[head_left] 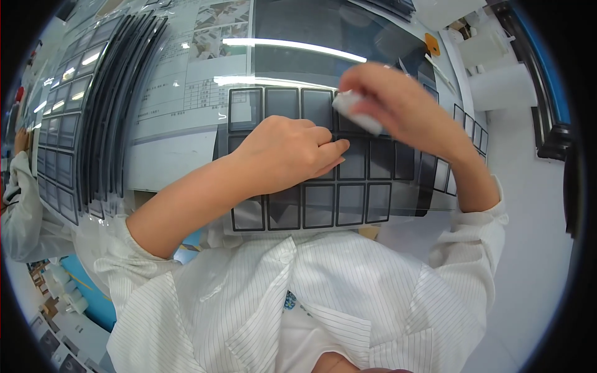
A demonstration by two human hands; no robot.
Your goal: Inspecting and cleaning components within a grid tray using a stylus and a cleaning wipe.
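In front of me lies a clear panel marked with rows of black-framed rectangles. My left hand rests over its middle, fingers curled and pressed together. Whatever may be between those fingertips is hidden. Slightly above the panel's upper right part, my right hand grips a folded white wiping cloth. This hand and the cloth are a little blurred. Part of the panel is covered by both hands.
Several similar framed panels stand upright in a row at the left. A printed sheet and a dark glossy sheet lie beyond. An orange tag and a thin white stick are at far right. Another person's hand shows far left.
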